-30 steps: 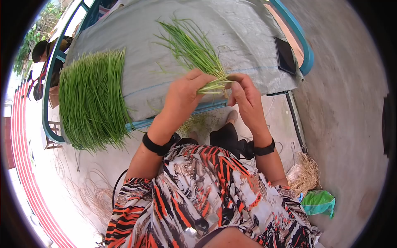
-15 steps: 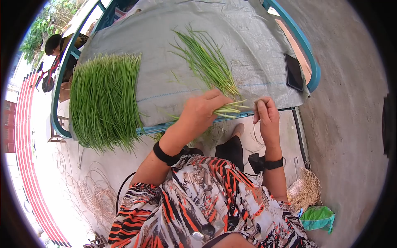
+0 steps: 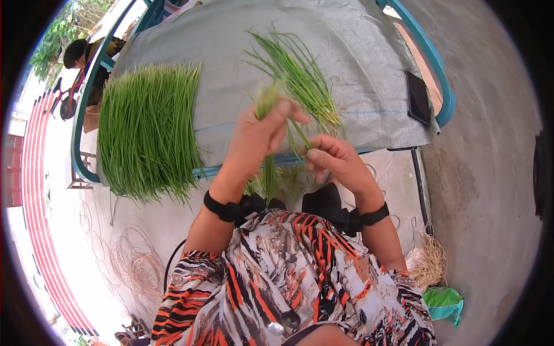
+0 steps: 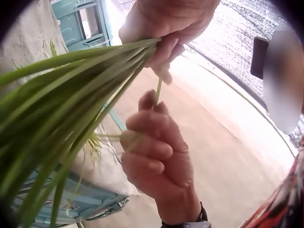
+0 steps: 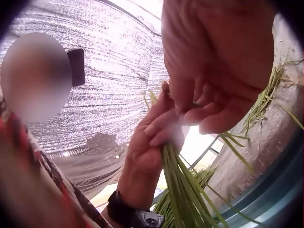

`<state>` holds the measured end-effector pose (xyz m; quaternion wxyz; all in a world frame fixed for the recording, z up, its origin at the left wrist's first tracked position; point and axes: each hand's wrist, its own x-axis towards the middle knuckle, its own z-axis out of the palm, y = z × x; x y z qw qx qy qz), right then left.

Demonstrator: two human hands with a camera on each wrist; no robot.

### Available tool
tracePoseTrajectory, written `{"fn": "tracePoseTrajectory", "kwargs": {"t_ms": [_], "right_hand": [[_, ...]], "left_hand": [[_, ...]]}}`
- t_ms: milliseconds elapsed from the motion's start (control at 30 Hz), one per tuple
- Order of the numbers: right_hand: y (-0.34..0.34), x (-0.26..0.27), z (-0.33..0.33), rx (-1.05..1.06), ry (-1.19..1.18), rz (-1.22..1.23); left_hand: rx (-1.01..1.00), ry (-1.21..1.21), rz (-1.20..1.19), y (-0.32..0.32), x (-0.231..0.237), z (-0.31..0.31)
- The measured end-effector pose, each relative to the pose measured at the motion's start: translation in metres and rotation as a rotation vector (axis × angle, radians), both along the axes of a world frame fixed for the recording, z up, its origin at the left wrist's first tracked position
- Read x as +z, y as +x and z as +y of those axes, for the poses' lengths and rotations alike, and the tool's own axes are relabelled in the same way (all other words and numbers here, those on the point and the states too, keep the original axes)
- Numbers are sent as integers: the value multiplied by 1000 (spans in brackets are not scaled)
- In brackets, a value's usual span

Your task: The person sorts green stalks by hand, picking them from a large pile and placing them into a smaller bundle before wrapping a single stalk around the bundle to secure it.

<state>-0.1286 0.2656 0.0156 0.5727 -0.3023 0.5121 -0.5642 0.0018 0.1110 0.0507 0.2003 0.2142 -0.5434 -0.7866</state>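
Observation:
The left hand (image 3: 257, 135) grips a bunch of long green stalks (image 4: 71, 90) that hangs down below it, their ends showing above the fist. Close on its right, the right hand (image 3: 340, 164) pinches a thin green stalk (image 4: 159, 88) between thumb and fingertips, as the left wrist view shows. Past the hands, a loose pile of stalks (image 3: 306, 81) lies on the grey cloth (image 3: 225, 63). A broad, even stack of green stalks (image 3: 150, 132) covers the cloth's left side.
A black phone (image 3: 418, 98) lies at the cloth's right edge, inside the teal metal frame (image 3: 441, 86). Dry fibres (image 3: 428, 259) and a green bag (image 3: 444, 304) are on the floor at right. Another person (image 3: 78, 55) is beyond the left rail.
The left hand has turned upward, its bunch now hanging down instead of pointing right. The right hand moved left, close to it, and now pinches a stalk.

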Motion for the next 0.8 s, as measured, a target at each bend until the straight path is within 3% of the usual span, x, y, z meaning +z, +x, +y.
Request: {"fn": "tracePoseTrajectory", "kwargs": {"t_ms": [133, 200, 467, 800], "right_hand": [[-7, -8, 5, -11, 95, -160], [-7, -16, 8, -31, 104, -194], [-7, -40, 36, -53, 118, -316], [-7, -57, 58, -98, 218, -194]], "left_hand": [[319, 210, 205, -5, -32, -38], [353, 321, 294, -4, -55, -59], [307, 506, 459, 3, -115, -106], [360, 434, 439, 1, -120, -105]]}}
